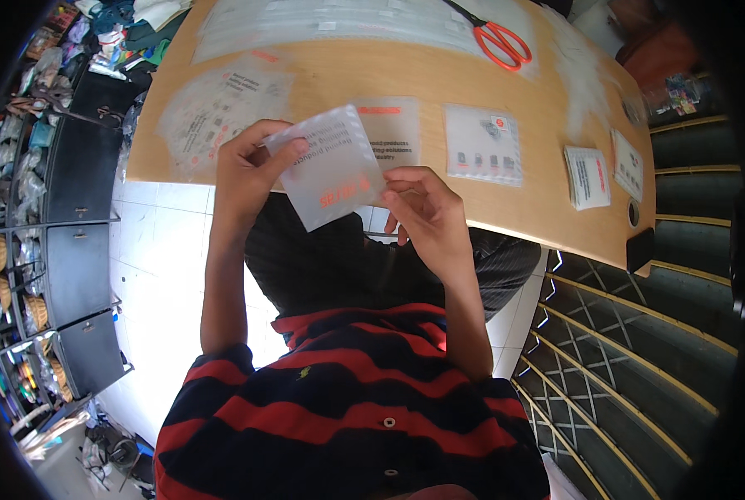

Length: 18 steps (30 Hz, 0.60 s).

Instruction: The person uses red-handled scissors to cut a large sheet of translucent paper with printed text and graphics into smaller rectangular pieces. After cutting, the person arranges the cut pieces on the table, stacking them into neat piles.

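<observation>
Held above the near edge of the bench, the thin frosted plastic pouch is pinched by the left hand and right hand, and such a light fingertip grip could let the slippery film slide free or crease.

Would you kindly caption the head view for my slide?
Both hands hold a frosted pouch above a wooden table edge.
</observation>
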Each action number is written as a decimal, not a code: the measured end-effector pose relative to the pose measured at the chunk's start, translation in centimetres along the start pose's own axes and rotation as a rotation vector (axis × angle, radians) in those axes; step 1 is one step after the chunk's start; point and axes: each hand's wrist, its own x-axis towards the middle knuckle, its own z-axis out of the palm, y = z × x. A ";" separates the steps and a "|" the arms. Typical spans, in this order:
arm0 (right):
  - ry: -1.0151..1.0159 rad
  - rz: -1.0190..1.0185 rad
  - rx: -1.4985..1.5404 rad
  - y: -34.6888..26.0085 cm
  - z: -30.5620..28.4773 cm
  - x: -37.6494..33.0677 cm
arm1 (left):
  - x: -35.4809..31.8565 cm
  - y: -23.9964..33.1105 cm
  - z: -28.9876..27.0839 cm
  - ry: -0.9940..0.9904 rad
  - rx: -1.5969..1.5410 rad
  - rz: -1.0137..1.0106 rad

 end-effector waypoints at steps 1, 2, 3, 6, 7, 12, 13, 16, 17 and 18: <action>0.010 0.021 -0.003 0.1 -0.1 0.0 | 0.0 -0.1 0.6 -0.006 -0.010 -0.027; 0.019 0.037 -0.003 0.2 -0.3 0.0 | 0.1 0.0 1.2 -0.012 -0.016 -0.051; 0.027 0.054 -0.003 0.4 -0.4 0.1 | 0.1 0.0 1.5 -0.017 -0.021 -0.075; 0.141 0.021 0.008 1.0 -1.2 0.6 | -0.5 -1.3 1.3 -0.091 0.095 -0.120; 0.145 -0.037 -0.080 0.8 -1.6 0.8 | -0.9 -1.5 1.5 -0.163 0.056 -0.107; -0.053 -0.380 -0.449 -1.7 -3.7 2.6 | -2.2 0.0 1.8 -0.390 0.145 -0.078; -0.134 -0.429 -0.505 -2.4 -3.9 2.8 | -2.1 0.4 1.8 -0.421 0.178 -0.083; -0.204 -0.469 -0.521 -3.2 -3.5 4.1 | -1.3 0.9 2.7 -0.532 0.296 -0.038; -0.217 -0.502 -0.532 -3.3 -3.4 4.6 | -1.0 0.8 3.0 -0.467 0.262 -0.077; -0.090 -0.490 -0.512 -3.4 -3.2 4.8 | -0.7 0.5 3.3 -0.403 0.227 -0.116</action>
